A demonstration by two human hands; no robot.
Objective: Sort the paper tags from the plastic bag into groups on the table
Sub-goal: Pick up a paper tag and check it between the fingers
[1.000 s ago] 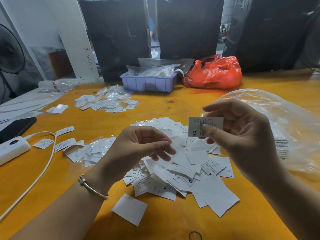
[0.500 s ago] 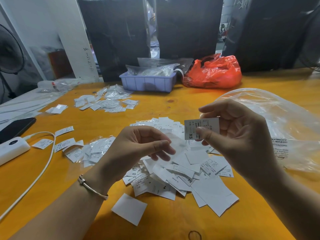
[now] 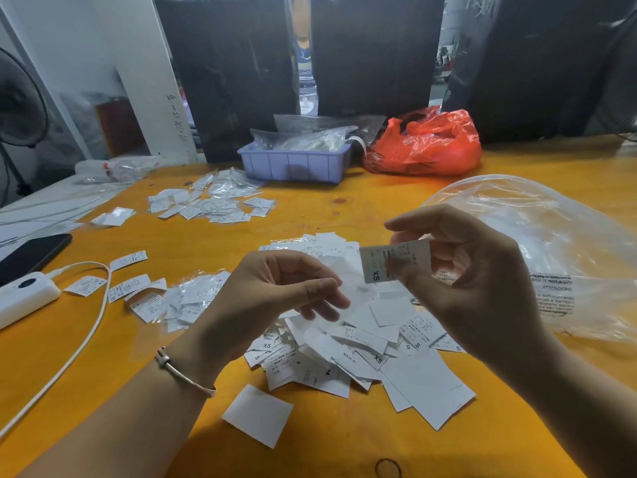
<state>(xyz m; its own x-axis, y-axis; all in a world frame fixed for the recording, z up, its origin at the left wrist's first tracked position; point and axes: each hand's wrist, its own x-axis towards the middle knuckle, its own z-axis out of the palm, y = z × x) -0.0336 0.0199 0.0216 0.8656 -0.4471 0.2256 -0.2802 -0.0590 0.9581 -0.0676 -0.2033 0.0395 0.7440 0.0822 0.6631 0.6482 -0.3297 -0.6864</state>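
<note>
Head view, the only one I have. My right hand (image 3: 482, 288) is raised above the table (image 3: 344, 208), its grip pinched on one paper tag (image 3: 393, 262) between thumb and fingers. The tag faces me and reads "XS" at its lower edge. My left hand (image 3: 275, 298) hangs just left of it, fingers curled with thumb against fingertips; something thin and translucent seems to lie between them, but it is too blurred for me to say whether that grip holds anything.

Beneath both hands lies the unsorted pile (image 3: 362, 339) of tags, some showing "S", some "XS", many face down. The clear plastic bag (image 3: 551, 253) lies slack on the table to the right, just beside the pile. Sorted lots lie apart: a near group (image 3: 179, 301) to the left, mixed with clear film, and a far group (image 3: 213, 205) in front of the blue bin (image 3: 296, 163). A few single tags lie by the white cable (image 3: 86, 326).

Judgement: the step in hand is reading the size and assigning the tag to its group. To do it well, I would confirm the marking before moving, carry the tag flat and low, and lay it squarely on the matching group. I cannot tell from here which group takes XS. The paper is light, so a dropped tag could drift into the pile. Much of the pile is unsorted.
</note>
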